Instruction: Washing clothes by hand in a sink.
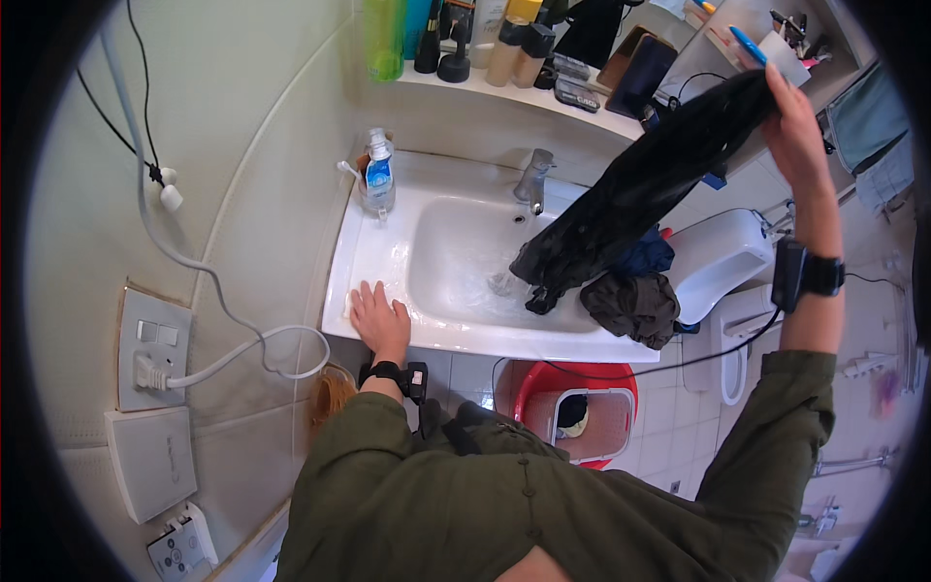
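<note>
My right hand, raised at the upper right, grips the top of a long, wet black garment. The cloth hangs slantwise, its lower end inside the white washbasin. My left hand rests flat on the basin's front left rim with its fingers apart, holding nothing. Water lies in the bowl below the metal faucet. On the basin's right rim, beside the black cloth, sit a crumpled dark grey-brown garment and a dark blue one.
A pump bottle stands at the basin's back left corner. Above is a shelf crowded with cosmetics. A white basket sits in a red tub below the basin. A urinal is at the right; a cable runs from my right wrist.
</note>
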Motion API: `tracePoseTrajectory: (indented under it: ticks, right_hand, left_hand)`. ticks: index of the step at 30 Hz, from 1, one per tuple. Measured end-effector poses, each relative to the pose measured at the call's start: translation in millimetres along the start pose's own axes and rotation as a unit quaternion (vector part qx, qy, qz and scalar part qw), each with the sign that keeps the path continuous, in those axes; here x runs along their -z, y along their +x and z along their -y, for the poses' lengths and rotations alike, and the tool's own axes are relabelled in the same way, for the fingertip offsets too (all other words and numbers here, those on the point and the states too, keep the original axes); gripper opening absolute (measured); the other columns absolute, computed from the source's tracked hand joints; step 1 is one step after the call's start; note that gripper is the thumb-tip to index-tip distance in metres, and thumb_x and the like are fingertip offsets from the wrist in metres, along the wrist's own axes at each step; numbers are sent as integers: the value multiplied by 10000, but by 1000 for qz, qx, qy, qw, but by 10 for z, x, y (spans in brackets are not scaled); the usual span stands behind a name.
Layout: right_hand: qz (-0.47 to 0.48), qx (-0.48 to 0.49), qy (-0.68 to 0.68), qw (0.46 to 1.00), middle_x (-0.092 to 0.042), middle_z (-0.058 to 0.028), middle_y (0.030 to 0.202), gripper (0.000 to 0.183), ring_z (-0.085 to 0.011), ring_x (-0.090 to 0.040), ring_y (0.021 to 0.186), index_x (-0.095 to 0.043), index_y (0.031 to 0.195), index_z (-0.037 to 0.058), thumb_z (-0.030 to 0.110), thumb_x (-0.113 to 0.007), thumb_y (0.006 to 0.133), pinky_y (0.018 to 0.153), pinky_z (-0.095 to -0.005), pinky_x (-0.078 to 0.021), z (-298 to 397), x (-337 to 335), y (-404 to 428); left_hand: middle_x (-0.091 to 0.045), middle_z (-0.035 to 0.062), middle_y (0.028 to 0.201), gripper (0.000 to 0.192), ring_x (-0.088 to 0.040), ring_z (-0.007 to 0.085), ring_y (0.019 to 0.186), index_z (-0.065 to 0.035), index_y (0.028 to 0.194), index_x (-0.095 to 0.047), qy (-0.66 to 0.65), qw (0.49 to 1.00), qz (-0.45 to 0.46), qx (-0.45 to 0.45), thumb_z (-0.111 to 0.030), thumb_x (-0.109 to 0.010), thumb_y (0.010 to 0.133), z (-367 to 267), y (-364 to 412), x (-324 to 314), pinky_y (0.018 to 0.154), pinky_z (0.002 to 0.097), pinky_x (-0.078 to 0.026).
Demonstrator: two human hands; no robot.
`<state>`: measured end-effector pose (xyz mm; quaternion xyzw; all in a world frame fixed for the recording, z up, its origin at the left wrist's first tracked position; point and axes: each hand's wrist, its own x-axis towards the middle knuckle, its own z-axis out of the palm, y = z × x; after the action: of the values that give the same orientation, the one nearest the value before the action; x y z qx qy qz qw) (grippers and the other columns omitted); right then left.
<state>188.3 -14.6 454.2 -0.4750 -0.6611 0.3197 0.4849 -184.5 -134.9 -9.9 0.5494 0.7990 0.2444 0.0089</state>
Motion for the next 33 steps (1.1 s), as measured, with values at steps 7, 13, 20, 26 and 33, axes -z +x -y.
tracePoseTrajectory:
  ticks: [7, 13, 20, 26, 33]
  right_hand:
    - [129, 58, -480, 866, -548, -216, 791, 104, -365, -544, 692, -523, 799, 29, 118, -480, 770, 602, -443, -434, -2815, -840, -1181]
    - [228, -179, -367, 884, -584, -257, 823, 395, -443, -536, 804, -600, 735, -17, 343, -477, 841, 717, -483, -425, -4022, -1529, -2344]
    - [116, -128, -152, 973, -365, 86, 550, 428, -37, -302, 505, -420, 553, 132, 396, -523, 874, 450, -224, -252, -1244, -1265, -812]
    - [27, 10, 123, 992, -627, -36, 813, 245, -93, -596, 704, -605, 826, 42, 248, -501, 906, 655, -227, -482, 86, -496, -238]
    - [54, -8, 130, 990, -631, -31, 845, 251, -104, -602, 765, -615, 869, 47, 259, -487, 910, 683, -242, -489, -122, -553, -425]
  left_hand:
    - [-395, 142, 1303, 447, -295, 346, 1243, -80, 1175, -499, 10, 1000, 8, 7, -210, -534, 749, -35, 27, 23, 1004, 459, -230]
    - [-397, 140, 1299, 451, -301, 348, 1236, -76, 1168, -504, 11, 1000, 6, 15, -214, -540, 740, -12, 27, -2, 998, 457, -236]
    - [-401, 136, 1296, 433, -293, 339, 1241, -72, 1151, -514, -8, 1000, 9, 21, -199, -537, 738, -8, 0, 66, 1011, 453, -220]
    - [-394, 136, 1307, 445, -282, 332, 1251, -69, 1162, -509, -17, 999, 11, 25, -199, -540, 738, -17, 14, 60, 1014, 450, -216]
    - [-386, 133, 1314, 445, -279, 332, 1253, -71, 1170, -500, -12, 1000, 14, 22, -201, -538, 746, 14, 1, 40, 1018, 448, -209]
